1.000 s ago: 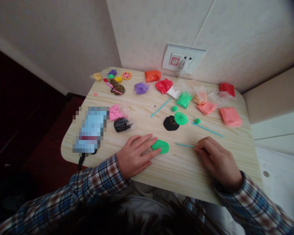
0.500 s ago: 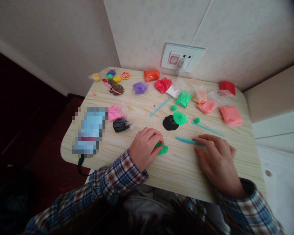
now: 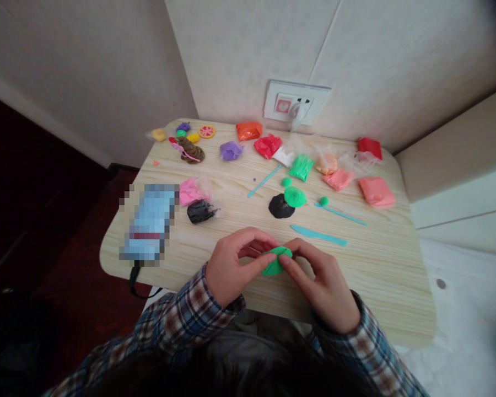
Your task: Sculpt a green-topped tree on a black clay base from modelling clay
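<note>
A flat green clay disc [image 3: 276, 261] is held just above the near part of the wooden table [image 3: 380, 275]. My left hand [image 3: 235, 269] pinches its left side and my right hand [image 3: 320, 281] pinches its right side, fingers closed on it. A teal plastic blade tool [image 3: 318, 235] lies loose on the table just beyond my right hand. Farther back sit a black clay disc [image 3: 279, 208] with a second green disc [image 3: 295, 196] overlapping it, plus two small green balls [image 3: 323, 200].
A blurred phone [image 3: 149, 221] with a cable lies at the left. Pink [image 3: 190, 191] and black clay [image 3: 200, 210] sit beside it. Several bagged clay lumps line the back edge: orange [image 3: 248, 130], red [image 3: 267, 145], purple [image 3: 230, 150], salmon [image 3: 376, 191]. Two thin teal sticks [image 3: 342, 214] lie mid-table. A wall socket [image 3: 291, 103] is behind.
My right hand let go of the teal blade tool, leaving it on the table, and moved left. Both hands lifted the green disc off the table and now pinch it.
</note>
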`<state>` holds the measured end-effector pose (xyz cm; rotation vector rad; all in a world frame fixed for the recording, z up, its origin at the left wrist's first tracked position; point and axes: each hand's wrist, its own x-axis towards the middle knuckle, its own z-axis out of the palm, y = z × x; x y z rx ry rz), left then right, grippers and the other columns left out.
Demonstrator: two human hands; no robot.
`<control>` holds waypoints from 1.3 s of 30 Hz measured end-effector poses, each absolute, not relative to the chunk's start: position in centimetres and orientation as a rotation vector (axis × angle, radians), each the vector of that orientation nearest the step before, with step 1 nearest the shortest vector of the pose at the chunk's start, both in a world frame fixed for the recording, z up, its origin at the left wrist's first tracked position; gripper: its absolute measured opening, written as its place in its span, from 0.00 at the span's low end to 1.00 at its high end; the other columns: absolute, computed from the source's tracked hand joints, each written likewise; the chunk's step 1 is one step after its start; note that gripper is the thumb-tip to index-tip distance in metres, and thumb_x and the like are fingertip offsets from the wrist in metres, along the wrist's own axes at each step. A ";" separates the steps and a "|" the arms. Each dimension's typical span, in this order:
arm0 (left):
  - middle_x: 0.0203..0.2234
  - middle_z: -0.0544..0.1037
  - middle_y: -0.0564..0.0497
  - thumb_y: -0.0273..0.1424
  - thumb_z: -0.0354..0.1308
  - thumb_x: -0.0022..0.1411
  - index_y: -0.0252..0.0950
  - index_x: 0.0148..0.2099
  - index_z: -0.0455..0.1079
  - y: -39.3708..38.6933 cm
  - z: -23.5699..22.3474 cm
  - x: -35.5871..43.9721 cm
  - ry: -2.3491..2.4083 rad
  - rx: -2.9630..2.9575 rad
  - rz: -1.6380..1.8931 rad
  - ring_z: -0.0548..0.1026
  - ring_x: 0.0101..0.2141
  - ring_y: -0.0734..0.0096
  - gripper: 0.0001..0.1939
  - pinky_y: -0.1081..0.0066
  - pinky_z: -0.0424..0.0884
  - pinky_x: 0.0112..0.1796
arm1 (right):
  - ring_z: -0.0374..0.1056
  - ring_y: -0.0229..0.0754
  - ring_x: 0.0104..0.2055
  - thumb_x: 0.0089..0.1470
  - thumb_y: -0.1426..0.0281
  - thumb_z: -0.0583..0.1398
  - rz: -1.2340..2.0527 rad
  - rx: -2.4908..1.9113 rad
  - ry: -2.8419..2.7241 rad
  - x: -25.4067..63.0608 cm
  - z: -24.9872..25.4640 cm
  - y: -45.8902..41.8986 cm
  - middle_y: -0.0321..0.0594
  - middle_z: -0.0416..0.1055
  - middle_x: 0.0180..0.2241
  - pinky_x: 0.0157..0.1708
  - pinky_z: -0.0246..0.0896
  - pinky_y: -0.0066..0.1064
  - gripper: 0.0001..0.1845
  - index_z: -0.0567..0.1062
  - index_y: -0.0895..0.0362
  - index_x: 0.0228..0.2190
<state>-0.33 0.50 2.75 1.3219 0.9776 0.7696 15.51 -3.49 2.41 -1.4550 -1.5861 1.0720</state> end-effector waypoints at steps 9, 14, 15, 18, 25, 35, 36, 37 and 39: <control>0.27 0.77 0.52 0.27 0.62 0.50 0.33 0.34 0.72 0.4 3.0 -0.3 0.999 1.057 0.824 0.75 0.31 0.74 0.06 0.76 0.73 0.33 | 0.64 0.36 0.27 0.57 0.65 0.56 1.059 -1.474 -1.460 16.1 2.3 -4.4 0.34 0.67 0.22 0.29 0.59 0.28 0.11 0.70 0.56 0.25; 0.30 0.76 0.53 0.29 0.64 0.49 0.34 0.35 0.71 0.5 2.3 -0.9 1.112 1.008 1.083 0.76 0.32 0.72 0.09 0.74 0.74 0.33 | 0.63 0.36 0.26 0.56 0.65 0.57 0.938 -1.547 -1.275 16.8 1.5 -5.1 0.33 0.66 0.22 0.28 0.58 0.29 0.08 0.70 0.55 0.27; 0.30 0.76 0.53 0.29 0.65 0.49 0.34 0.35 0.71 0.6 2.1 -1.2 1.126 1.008 1.104 0.76 0.32 0.72 0.10 0.74 0.74 0.33 | 0.63 0.37 0.26 0.55 0.65 0.58 0.901 -1.574 -1.238 17.0 1.2 -5.2 0.33 0.66 0.22 0.28 0.58 0.30 0.07 0.70 0.55 0.28; 0.28 0.76 0.53 0.28 0.65 0.48 0.34 0.34 0.71 0.8 1.8 -2.3 1.137 1.056 1.048 0.76 0.29 0.74 0.09 0.74 0.74 0.32 | 0.62 0.39 0.30 0.54 0.65 0.59 0.863 -1.619 -1.235 17.2 0.6 -5.5 0.35 0.65 0.25 0.30 0.57 0.32 0.07 0.69 0.55 0.29; 0.29 0.77 0.50 0.30 0.62 0.51 0.33 0.33 0.70 0.8 1.5 -2.8 1.149 1.202 0.879 0.77 0.32 0.69 0.06 0.71 0.74 0.35 | 0.62 0.40 0.30 0.55 0.64 0.57 0.980 -1.587 -1.335 16.9 0.4 -5.4 0.36 0.65 0.26 0.31 0.57 0.35 0.08 0.69 0.55 0.29; 0.32 0.77 0.48 0.29 0.56 0.57 0.33 0.41 0.70 2.2 0.7 -5.1 1.224 1.747 0.729 0.76 0.31 0.69 0.09 0.70 0.74 0.33 | 0.63 0.47 0.39 0.53 0.64 0.57 0.685 -1.764 -1.409 17.7 -0.6 -5.6 0.42 0.65 0.34 0.39 0.55 0.41 0.08 0.69 0.55 0.27; 0.33 0.77 0.48 0.28 0.54 0.59 0.33 0.41 0.70 2.4 0.6 -4.9 1.220 1.898 0.705 0.76 0.31 0.69 0.09 0.69 0.74 0.34 | 0.63 0.48 0.41 0.54 0.64 0.57 0.648 -1.817 -1.440 17.1 -0.6 -5.5 0.43 0.65 0.36 0.40 0.54 0.42 0.09 0.69 0.55 0.27; 0.34 0.77 0.47 0.27 0.53 0.59 0.32 0.42 0.70 2.6 0.5 -4.7 1.222 2.054 0.700 0.75 0.32 0.69 0.09 0.68 0.74 0.35 | 0.63 0.50 0.42 0.54 0.63 0.56 0.607 -1.879 -1.466 16.8 -0.6 -5.5 0.43 0.65 0.36 0.40 0.53 0.44 0.09 0.70 0.55 0.27; 0.36 0.76 0.45 0.25 0.51 0.61 0.32 0.43 0.70 2.7 0.3 -4.4 1.251 2.336 0.723 0.75 0.35 0.66 0.10 0.65 0.73 0.38 | 0.63 0.52 0.43 0.54 0.62 0.56 0.515 -1.990 -1.515 16.7 -0.6 -5.6 0.44 0.66 0.38 0.39 0.51 0.45 0.10 0.71 0.55 0.29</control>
